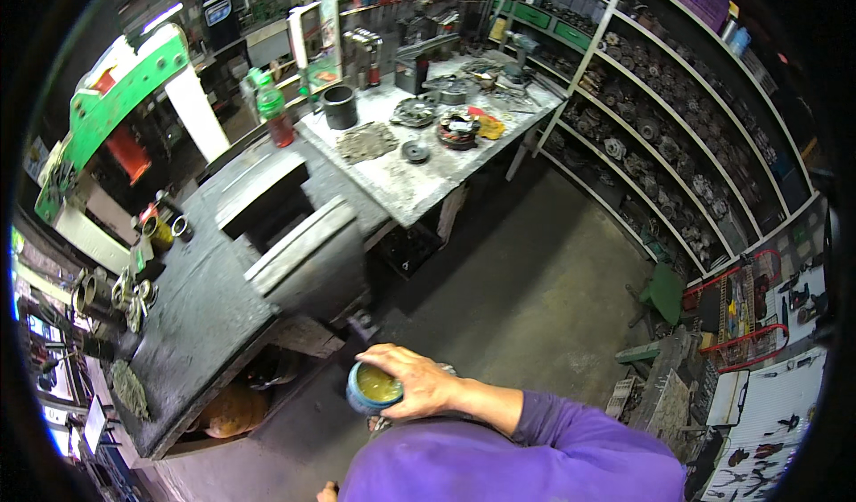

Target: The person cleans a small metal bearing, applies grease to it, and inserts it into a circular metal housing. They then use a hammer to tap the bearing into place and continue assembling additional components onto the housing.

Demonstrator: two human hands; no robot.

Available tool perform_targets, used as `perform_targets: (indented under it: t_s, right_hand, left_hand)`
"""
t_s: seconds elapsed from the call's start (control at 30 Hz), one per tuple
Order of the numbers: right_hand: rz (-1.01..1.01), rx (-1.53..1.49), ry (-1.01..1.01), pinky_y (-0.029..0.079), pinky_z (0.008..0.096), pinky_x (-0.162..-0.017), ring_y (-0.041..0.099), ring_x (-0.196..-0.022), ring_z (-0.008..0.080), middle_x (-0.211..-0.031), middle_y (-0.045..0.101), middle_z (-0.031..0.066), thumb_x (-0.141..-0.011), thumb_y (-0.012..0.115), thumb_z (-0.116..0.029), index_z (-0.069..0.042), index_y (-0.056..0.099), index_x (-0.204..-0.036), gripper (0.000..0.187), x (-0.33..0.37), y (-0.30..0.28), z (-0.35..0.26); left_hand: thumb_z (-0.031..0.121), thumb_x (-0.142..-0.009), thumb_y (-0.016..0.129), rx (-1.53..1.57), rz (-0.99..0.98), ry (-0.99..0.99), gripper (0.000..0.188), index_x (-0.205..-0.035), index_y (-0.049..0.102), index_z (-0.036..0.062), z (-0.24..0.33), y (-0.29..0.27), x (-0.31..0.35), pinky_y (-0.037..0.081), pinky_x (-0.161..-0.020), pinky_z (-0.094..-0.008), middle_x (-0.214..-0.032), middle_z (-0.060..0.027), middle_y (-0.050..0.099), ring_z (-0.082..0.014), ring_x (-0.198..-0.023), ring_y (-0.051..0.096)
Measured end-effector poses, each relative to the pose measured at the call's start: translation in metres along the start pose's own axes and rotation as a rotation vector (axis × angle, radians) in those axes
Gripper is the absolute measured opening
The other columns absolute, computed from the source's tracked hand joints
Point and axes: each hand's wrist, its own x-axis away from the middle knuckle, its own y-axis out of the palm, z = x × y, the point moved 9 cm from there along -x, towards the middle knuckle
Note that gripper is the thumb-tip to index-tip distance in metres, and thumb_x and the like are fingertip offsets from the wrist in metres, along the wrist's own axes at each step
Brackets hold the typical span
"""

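Observation:
My right hand is closed around a round blue tub, held upright in front of my body. Its top is off, and a yellowish-green substance that looks like grease shows inside. Of my left hand only a bit shows at the lower edge, beside my purple shirt; its fingers are mostly hidden. Ahead and to the left of the tub, a large bench vise is mounted on the dark workbench.
A light-topped table adjoins the bench, bearing metal parts, a dark cylinder and a rag. A bottle of red liquid stands near their junction. Shelves full of parts line the right. A green stool-like object stands on the floor.

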Motion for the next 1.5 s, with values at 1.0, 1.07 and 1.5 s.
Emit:
perform_targets:
  t_s: [1.0, 1.07, 1.5]
  right_hand:
    - [0.568, 0.362, 0.340, 0.047, 0.0470, -0.117, 0.056, -0.136, 0.0418, -0.144, 0.057, 0.0244, -0.066, 0.095, -0.018, 0.001, 0.045, -0.154, 0.104, 0.026, -0.589, 0.363]
    - [0.544, 0.348, 0.227, 0.047, 0.0471, -0.116, 0.056, -0.136, 0.0421, -0.144, 0.057, 0.0245, -0.066, 0.094, -0.019, 0.001, 0.046, -0.154, 0.103, -0.024, -0.617, 0.371]
    - [0.100, 0.469, 0.137, 0.052, 0.0521, -0.106, 0.058, -0.127, 0.0435, -0.140, 0.053, 0.0227, -0.070, 0.096, -0.035, -0.007, 0.036, -0.161, 0.113, -0.275, -0.629, 0.471]
  left_hand:
    - [0.045, -0.093, 0.072, -1.359, -0.427, 0.480, 0.060, -0.126, 0.075, -0.0041, 0.280, 0.671, -0.043, 0.057, -0.097, -0.0453, -0.126, -0.0297, 0.074, -0.0429, -0.118, 0.072]
    - [0.046, -0.092, 0.074, -1.096, -0.471, 0.512, 0.060, -0.123, 0.076, -0.0055, 0.311, 0.698, -0.030, 0.057, -0.098, -0.0433, -0.126, -0.0282, 0.075, -0.0390, -0.119, 0.072]
    - [0.036, -0.091, 0.079, -0.120, 0.137, 0.122, 0.044, -0.109, 0.073, -0.0043, 0.310, 0.744, 0.097, 0.054, -0.068, -0.0412, -0.089, -0.0128, 0.072, -0.0244, -0.075, 0.067]
